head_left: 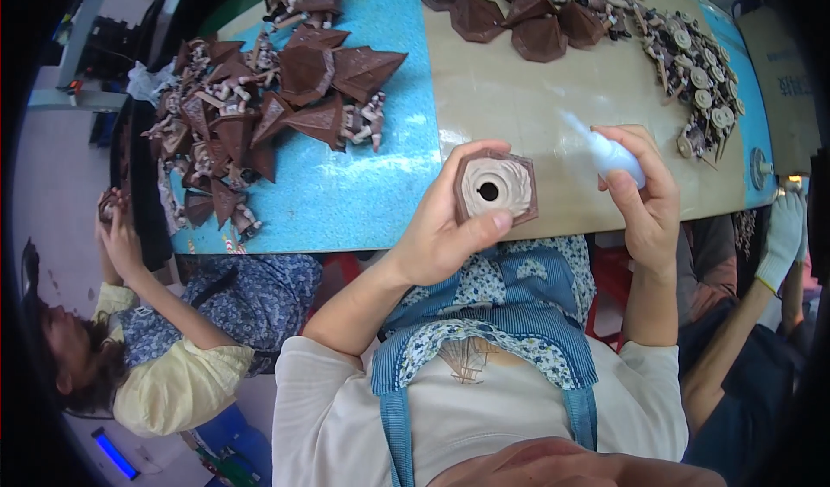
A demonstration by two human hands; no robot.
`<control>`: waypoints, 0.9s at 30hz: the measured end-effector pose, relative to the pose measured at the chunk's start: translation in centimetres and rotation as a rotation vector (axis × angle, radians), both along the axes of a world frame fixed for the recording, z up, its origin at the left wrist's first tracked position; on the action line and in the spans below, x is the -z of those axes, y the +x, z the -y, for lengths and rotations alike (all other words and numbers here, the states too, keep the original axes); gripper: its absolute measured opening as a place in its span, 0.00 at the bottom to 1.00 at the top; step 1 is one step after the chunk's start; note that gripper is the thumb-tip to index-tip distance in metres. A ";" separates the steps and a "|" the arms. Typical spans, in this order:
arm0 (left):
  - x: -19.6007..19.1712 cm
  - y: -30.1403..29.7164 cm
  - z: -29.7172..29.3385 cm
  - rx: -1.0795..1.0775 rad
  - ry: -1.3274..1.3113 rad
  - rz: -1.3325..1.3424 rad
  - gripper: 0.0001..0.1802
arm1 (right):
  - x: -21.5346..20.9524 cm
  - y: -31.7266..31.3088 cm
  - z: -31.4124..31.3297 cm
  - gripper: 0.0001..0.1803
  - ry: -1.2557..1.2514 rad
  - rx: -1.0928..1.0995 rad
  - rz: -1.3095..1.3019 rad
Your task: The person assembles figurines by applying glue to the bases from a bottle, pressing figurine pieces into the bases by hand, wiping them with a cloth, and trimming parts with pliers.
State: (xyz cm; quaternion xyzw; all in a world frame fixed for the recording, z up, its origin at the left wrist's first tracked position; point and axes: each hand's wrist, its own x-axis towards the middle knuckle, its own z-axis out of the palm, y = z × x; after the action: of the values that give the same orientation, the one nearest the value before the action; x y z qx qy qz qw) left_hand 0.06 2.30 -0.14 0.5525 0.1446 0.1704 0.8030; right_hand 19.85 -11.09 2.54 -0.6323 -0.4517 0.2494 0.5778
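Note:
My left hand [445,232] grips a brown hexagonal piece [523,219] with its beige, ridged side turned up. A round dark hole sits in the middle of that side. In my right hand [644,197] is a small pale-blue squeeze bottle [617,160], tilted so its thin nozzle points up and to the left. The bottle is to the right of the brown piece, apart from it. Both hands are just over the table's near edge.
Brown pointed pieces and small figures lie heaped on the blue table surface [380,197] at left. More brown pieces [540,33] stand at the back. Figures with round beige discs [700,76] lie at right. A person [173,340] works at left; a gloved hand [782,236] shows at right.

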 end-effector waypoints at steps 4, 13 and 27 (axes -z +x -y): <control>0.3 -0.3 2.0 -0.006 -0.167 0.017 0.40 | -1.8 -0.8 0.9 0.16 0.005 -0.084 0.287; 1.5 -0.4 2.9 0.024 0.003 0.040 0.40 | -4.7 -2.8 0.8 0.18 -0.027 -0.164 0.641; 1.1 -0.3 3.3 0.003 -0.063 0.009 0.40 | -5.0 -3.2 0.8 0.17 -0.017 -0.181 0.737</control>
State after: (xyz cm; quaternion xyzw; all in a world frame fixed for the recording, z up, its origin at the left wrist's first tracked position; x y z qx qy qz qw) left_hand -0.20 -0.96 -1.27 0.5264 0.1453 0.1673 0.8208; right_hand 16.69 -11.85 7.55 -0.6418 -0.6813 0.0591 0.3470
